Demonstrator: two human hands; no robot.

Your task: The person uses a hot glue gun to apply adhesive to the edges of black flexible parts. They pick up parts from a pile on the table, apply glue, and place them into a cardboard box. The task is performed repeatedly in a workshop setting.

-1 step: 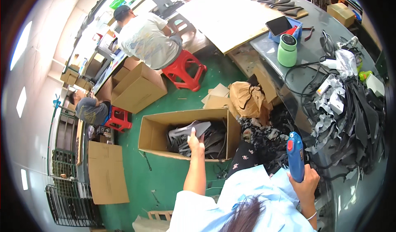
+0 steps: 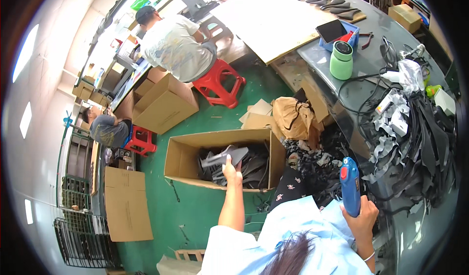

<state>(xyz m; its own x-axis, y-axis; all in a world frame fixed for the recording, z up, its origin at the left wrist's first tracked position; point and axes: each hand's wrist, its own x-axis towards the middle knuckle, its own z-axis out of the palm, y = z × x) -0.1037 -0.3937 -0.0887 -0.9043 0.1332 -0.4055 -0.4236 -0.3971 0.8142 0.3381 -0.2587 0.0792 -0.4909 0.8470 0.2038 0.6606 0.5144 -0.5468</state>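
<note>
My left hand (image 2: 231, 170) reaches over an open cardboard box (image 2: 195, 177) and grips a long, flat grey piece (image 2: 238, 154) with a tapered shape. Beneath it, the box holds a heap of similar dark grey and black pieces (image 2: 251, 174). On the right, my right hand (image 2: 361, 216) is wrapped round a blue handheld power tool (image 2: 350, 189) with a red button, its head pointing away from me. That tool is raised beside the table edge, apart from the box. Its working tip cannot be made out.
Dark scraps (image 2: 410, 148) cover the grey table (image 2: 317, 55) at right, by a green bottle (image 2: 341, 62) and a blue basket (image 2: 325, 44). Black offcuts and a brown bag (image 2: 293, 118) lie beside the box. Two people sit on red stools (image 2: 220, 84) at far left.
My left hand and the grey piece have tilted very slightly. The right hand and the blue tool have stayed put.
</note>
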